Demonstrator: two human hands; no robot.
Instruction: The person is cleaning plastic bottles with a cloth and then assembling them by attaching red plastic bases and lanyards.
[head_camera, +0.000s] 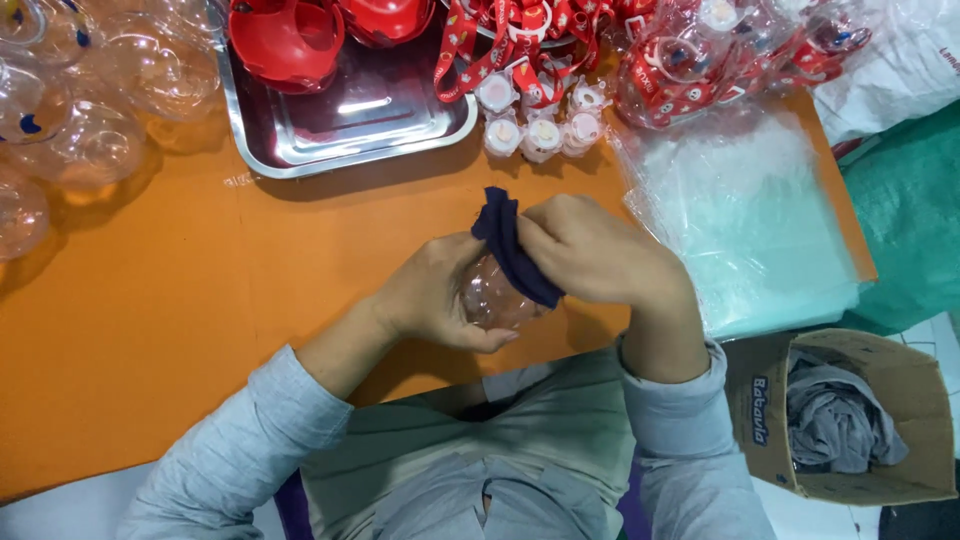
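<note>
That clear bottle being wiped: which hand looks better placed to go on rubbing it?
Probably the right hand: it pinches the dark blue cloth against the clear bottle, while the left hand cradles the bottle underneath.

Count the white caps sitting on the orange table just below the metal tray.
6, clustered right of the tray's lower corner: three in a back row, three in front. More may hide under the red straps.
</note>
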